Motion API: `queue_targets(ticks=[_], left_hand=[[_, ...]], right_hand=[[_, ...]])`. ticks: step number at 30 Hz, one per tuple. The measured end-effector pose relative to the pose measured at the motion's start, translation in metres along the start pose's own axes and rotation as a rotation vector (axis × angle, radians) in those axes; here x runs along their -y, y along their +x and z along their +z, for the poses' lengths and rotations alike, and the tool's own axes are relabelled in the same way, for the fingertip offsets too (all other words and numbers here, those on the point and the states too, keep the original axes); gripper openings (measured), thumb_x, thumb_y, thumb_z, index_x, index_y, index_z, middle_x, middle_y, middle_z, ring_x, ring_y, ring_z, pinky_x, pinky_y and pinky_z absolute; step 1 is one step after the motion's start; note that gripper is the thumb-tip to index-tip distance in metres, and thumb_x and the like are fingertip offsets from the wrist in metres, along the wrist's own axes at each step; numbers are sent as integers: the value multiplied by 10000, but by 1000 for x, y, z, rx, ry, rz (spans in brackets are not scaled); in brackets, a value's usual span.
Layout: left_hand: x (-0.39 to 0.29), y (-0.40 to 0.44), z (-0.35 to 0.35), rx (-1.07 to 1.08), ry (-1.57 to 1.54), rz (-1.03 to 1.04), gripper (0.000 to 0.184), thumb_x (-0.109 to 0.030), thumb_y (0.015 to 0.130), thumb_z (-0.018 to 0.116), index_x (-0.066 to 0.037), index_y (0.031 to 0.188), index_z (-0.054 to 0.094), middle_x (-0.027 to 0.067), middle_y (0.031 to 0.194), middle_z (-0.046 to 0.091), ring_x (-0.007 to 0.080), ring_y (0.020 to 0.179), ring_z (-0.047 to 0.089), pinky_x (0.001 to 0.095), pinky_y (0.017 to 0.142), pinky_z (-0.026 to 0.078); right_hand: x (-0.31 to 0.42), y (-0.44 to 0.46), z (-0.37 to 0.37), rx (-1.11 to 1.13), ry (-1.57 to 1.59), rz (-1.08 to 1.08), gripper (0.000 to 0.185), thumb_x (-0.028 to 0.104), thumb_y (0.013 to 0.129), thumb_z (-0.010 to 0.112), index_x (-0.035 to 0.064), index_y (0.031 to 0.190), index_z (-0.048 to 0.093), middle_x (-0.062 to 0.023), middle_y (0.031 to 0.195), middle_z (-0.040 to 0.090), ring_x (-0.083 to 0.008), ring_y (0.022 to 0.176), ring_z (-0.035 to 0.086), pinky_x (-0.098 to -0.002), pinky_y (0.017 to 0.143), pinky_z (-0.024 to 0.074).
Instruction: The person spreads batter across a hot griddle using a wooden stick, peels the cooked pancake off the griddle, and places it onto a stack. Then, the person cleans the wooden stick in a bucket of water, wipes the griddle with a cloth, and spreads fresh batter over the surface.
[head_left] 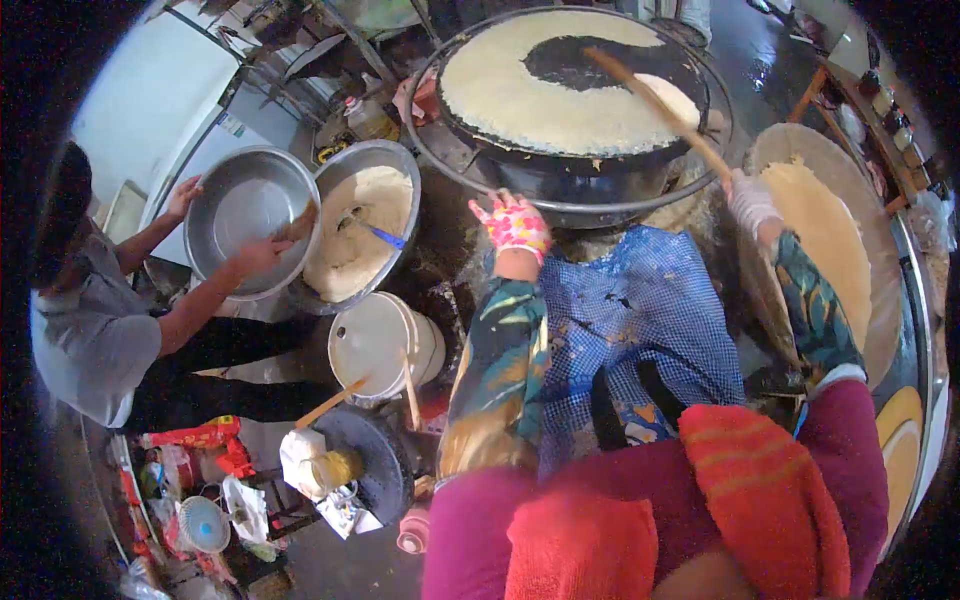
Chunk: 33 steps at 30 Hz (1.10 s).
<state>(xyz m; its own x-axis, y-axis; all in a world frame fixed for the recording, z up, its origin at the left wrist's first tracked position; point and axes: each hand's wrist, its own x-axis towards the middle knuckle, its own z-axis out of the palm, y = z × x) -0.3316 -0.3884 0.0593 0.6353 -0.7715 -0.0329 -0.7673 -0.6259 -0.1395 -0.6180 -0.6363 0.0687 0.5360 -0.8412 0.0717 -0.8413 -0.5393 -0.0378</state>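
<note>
My right hand (752,203), in a pale glove, is closed round the handle of a long wooden spreader (655,105). The spreader reaches across a round black griddle (570,65). Pale batter (520,105) covers much of the griddle in a broad curve, with dark surface bare in the middle and at the right. My left hand (515,225) wears a pink-patterned glove and is at the near side of the metal ring (600,208) around the griddle, its fingers apart. To the right of my right hand lies a thin tan flatbread (820,230) on a wide round tray (885,220).
At the left another person (110,310) tilts a metal basin (245,215), one hand inside with a brown tool. Beside it stands a basin of batter (360,225) with a blue-handled utensil. A white bucket (385,345), a black round stool (375,450) and a small fan (203,525) are lower left.
</note>
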Motion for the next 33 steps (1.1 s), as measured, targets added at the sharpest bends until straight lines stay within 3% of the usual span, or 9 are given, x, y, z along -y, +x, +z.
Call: queue_targets(ticks=[3,6,9,11,14,18,20,29,33], left_hand=[[-47,-9,1,-185,-220,251,489,-268,850,413,-20,1268,460,165,1372,375,304,1315,291,616,1053,36],[-86,-19,16,-179,-158,351,637,-389,760,555,11,1244,451,167,1317,423,306,1290,316,612,1046,101],[-85,-15,44,-394,12,277,680,-387,748,578,39,1259,436,181,1336,414,317,1301,313,594,1063,52],[-75,-16,38,-270,-91,291,656,-355,766,567,40,1270,425,200,1344,403,321,1299,320,578,1074,30],[-66,-10,48,-285,62,273,594,-312,812,506,32,1285,408,190,1355,395,316,1311,302,580,1074,27],[-49,-18,28,-227,40,302,449,-145,877,338,24,1285,416,182,1345,414,318,1298,325,588,1070,48],[-48,-10,29,-211,16,274,452,-148,874,344,22,1286,417,179,1347,412,315,1300,324,588,1069,44],[-26,-3,36,-249,-76,208,420,-148,853,379,38,1214,486,199,1314,440,323,1282,349,591,1067,39],[-21,0,39,-255,-92,137,438,-149,851,374,31,1240,466,184,1330,431,319,1281,352,599,1064,34]], right_hand=[[-16,14,37,126,-7,-49,237,265,846,497,44,922,538,-230,851,622,-411,793,601,-492,686,471],[-15,21,20,-38,123,104,289,316,888,436,50,870,547,-237,803,609,-414,761,588,-503,679,463],[-8,25,24,-120,44,-116,256,285,857,492,35,897,532,-231,767,612,-408,721,594,-492,651,472],[11,-15,7,-6,11,-234,254,286,857,495,39,906,528,-232,777,615,-405,729,597,-495,652,471],[16,-17,-1,79,3,100,264,262,855,472,50,912,619,-220,846,633,-388,830,610,-470,687,490],[-3,5,4,2,78,155,242,292,879,472,62,947,502,-234,817,620,-408,761,597,-496,654,458],[-3,5,9,41,76,-17,243,301,884,460,69,943,504,-231,793,619,-409,736,597,-503,639,456],[-15,38,32,-91,5,-11,245,297,890,446,63,929,508,-218,775,617,-405,743,601,-505,650,458],[-27,28,50,73,-109,-146,240,307,901,442,76,909,503,-219,772,612,-409,727,594,-505,649,454]])
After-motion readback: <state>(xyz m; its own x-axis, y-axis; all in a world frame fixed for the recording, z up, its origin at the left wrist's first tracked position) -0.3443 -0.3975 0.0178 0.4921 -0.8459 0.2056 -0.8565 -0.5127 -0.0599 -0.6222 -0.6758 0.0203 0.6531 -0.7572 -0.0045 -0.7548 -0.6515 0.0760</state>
